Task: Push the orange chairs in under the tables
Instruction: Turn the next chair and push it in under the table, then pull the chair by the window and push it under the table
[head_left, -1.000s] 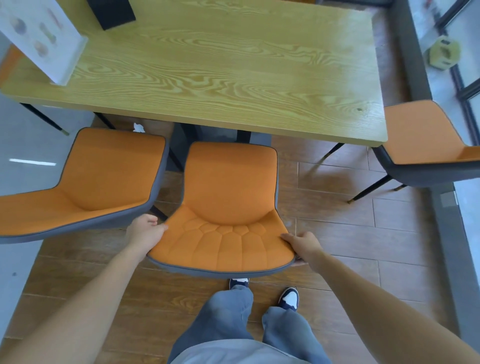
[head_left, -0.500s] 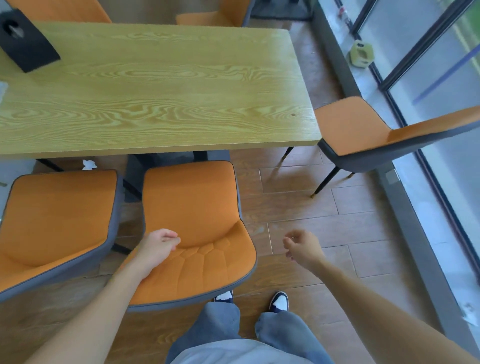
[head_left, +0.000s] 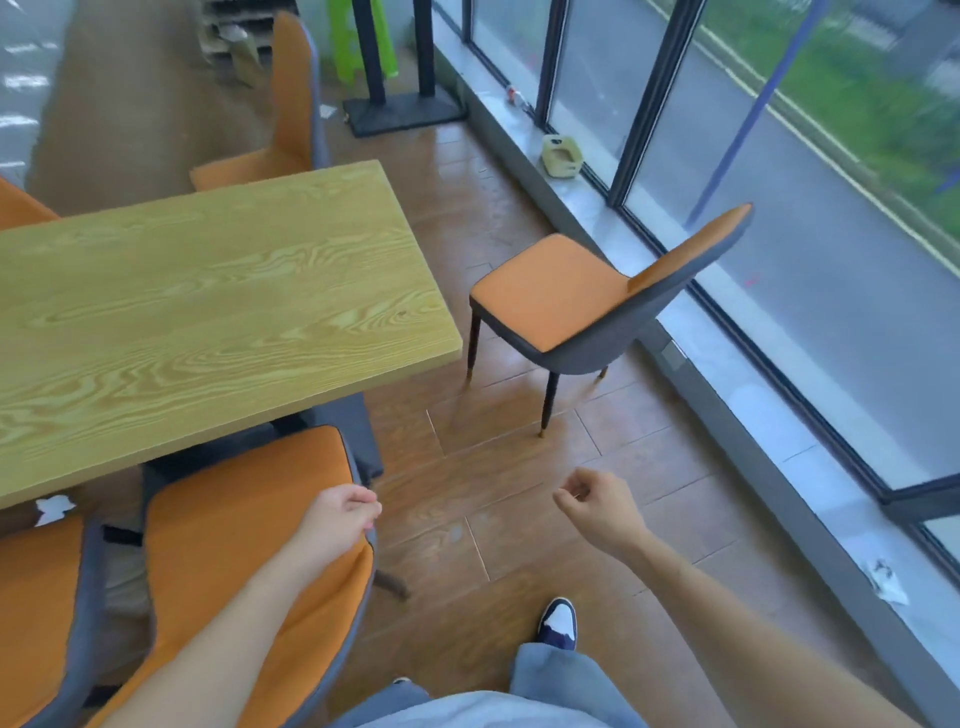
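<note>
- fingers (head_left: 363, 501) of left hand (head_left: 335, 525) curled loosely, holding nothing; hand sits over the right edge of the near chair (head_left: 234, 545), contact with the rim cannot be told
- fingers (head_left: 571, 491) of right hand (head_left: 602, 512) also loosely curled, thumb near fingertips, nothing in them; hand in the air over the floor (head_left: 493, 478), lower centre of frame
- near chair at lower left, orange seat with grey rim; its front tucked under the near edge of the worktop (head_left: 208, 312)
- second chair (head_left: 36, 597) at far lower left, just beside the near chair; partly cut off by the frame edge
- end chair (head_left: 571, 296) right of centre, standing apart from the short end of the worktop, not under it; seat faces the worktop, back toward the window (head_left: 779, 208); dark legs on the floor
- far chair (head_left: 280, 145) at upper centre-left, behind the worktop's far edge, seat partly hidden by it; another orange chair back (head_left: 21, 205) at left edge
- worktop is light wood grain, fills left centre of frame
- shoe (head_left: 558, 623) white and dark at bottom centre; grey trouser leg (head_left: 550, 670) below it
- black stand base (head_left: 405, 111) at top centre; small pale object (head_left: 561, 153) on the window sill; scrap of white paper (head_left: 52, 509) on the floor under the worktop
</note>
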